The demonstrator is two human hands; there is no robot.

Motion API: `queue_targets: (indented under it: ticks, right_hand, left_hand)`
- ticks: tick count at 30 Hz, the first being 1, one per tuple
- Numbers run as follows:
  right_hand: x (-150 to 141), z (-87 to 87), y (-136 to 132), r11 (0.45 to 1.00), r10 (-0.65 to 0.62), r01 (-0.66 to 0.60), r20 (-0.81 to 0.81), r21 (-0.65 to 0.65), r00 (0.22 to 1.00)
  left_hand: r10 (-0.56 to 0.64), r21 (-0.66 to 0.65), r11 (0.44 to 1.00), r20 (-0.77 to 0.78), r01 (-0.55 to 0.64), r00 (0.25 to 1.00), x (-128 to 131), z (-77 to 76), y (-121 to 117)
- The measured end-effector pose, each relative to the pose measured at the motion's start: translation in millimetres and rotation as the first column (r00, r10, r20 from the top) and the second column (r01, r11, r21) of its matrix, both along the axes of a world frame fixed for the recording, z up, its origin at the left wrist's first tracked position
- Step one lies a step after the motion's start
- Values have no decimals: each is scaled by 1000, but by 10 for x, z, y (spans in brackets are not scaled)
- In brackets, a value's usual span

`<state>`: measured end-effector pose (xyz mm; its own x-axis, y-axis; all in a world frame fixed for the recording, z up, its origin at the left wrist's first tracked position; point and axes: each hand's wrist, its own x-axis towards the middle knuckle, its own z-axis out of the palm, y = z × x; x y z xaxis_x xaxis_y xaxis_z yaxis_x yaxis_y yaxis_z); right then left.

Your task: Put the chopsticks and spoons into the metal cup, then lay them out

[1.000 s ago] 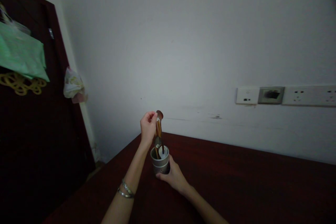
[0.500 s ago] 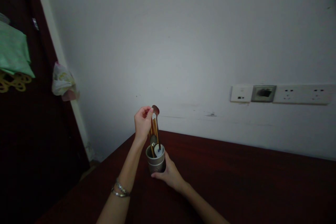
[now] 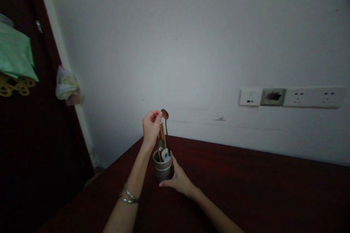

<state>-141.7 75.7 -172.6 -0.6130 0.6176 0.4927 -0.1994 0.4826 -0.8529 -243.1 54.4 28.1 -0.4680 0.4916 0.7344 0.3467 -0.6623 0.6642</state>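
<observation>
A grey utensil holder point(image 3: 163, 171) stands upright on the dark red table, with several utensils in it. My right hand point(image 3: 179, 180) is wrapped round its right side, thumb at the front low down. Above the holder, my left hand point(image 3: 151, 127) is closed in a pinch at the left edge of the bowl of a brown spoon point(image 3: 165, 114), whose thin handle runs down into the holder. Just below the fingertips, chopsticks point(image 3: 163, 133) stick up beside a small white piece I cannot make out. A dark metal spoon point(image 3: 160, 144) and a white spoon point(image 3: 165, 154) with a blue mark sit lower.
The dark red table point(image 3: 246, 182) meets a pale wall point(image 3: 205, 43) behind the holder. Sockets point(image 3: 298, 97) are on the wall at right. At left are a dark door point(image 3: 32, 127), a hanging green cloth point(image 3: 16, 52) and a plastic bag point(image 3: 66, 83).
The view has turned slightly right, shifting everything left. The brown spoon's handle has moved to the holder's right side, apart from the chopsticks. My right hand keeps its grip on the holder.
</observation>
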Motion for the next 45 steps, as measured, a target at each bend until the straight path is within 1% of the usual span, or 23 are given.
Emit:
queue_targets:
  ticks: [2,4,6,8,9,11,13,15,17,19,22,26,28,30,33,35,37,39,41,43,45]
  right_hand:
    - [51,20,58,995,6,-7,-10,-98,1000]
    - [130,91,129,978,-55,43,-52,-204,997]
    - [223,229,189,955,-178,133,-154,-266,972]
    - [308,423,215,930,-306,227,-269,-288,913]
    - [341,530,211,923,-340,257,-299,-286,892]
    - [382,736,171,929,-332,258,-292,-266,897]
    - [391,896,103,948,-268,209,-244,-240,932]
    - [378,991,34,968,-185,143,-198,-207,963]
    - [356,1022,-16,980,-129,101,-162,-169,978]
    - [336,1012,-42,985,-116,97,-132,-145,984]
    - [319,973,-53,986,-136,122,-122,-112,983]
    - [308,946,-73,989,-139,132,-115,-67,984]
    - [302,943,-87,987,-144,134,-123,-84,982]
    - [298,942,-86,982,-166,150,-149,-115,975]
    - [306,923,-19,965,-228,197,-177,-175,958]
    - [327,884,81,944,-289,248,-182,-218,940]
    - [361,812,217,914,-356,307,-162,-265,920]
    - [402,707,367,878,-410,362,-101,-312,907]
    - [444,577,506,838,-447,422,9,-347,895]
    - [485,441,616,796,-470,494,157,-348,868]
    - [523,323,694,772,-480,545,262,-328,837]
  left_hand:
    - [10,10,1000,3,-11,1000,-18,15,-15]
    - [25,24,999,3,-25,1000,-41,31,-31]
    - [34,33,999,4,-34,999,-57,41,-42]
    - [34,34,999,4,-35,999,-55,44,-48]
    - [33,33,999,4,-33,999,-45,43,-49]
    - [26,24,999,0,-26,1000,-11,37,-47]
    - [20,9,1000,-12,-20,1000,35,26,-45]
    - [19,0,1000,-28,-19,999,78,9,-43]
    - [29,-1,1000,-47,-29,998,105,-17,-42]
    - [39,-3,999,-73,-39,997,111,-54,-40]
    - [46,-11,999,-106,-48,993,91,-118,-31]
    - [60,-12,998,-103,-62,993,83,-156,-24]
    - [36,-17,999,-112,-38,993,87,-133,-38]
    - [-23,-44,999,-141,17,990,71,-84,-71]
    - [-95,-131,989,-201,69,975,-47,9,-138]
    - [-86,-191,981,-226,42,970,-190,60,-180]
    - [-41,-231,973,-224,-12,974,-364,91,-210]
    - [25,-248,965,-215,-80,976,-545,98,-225]
    - [90,-255,955,-229,-149,969,-713,85,-224]
    - [135,-253,947,-243,-197,961,-850,55,-207]
    - [160,-251,944,-221,-215,962,-947,18,-178]
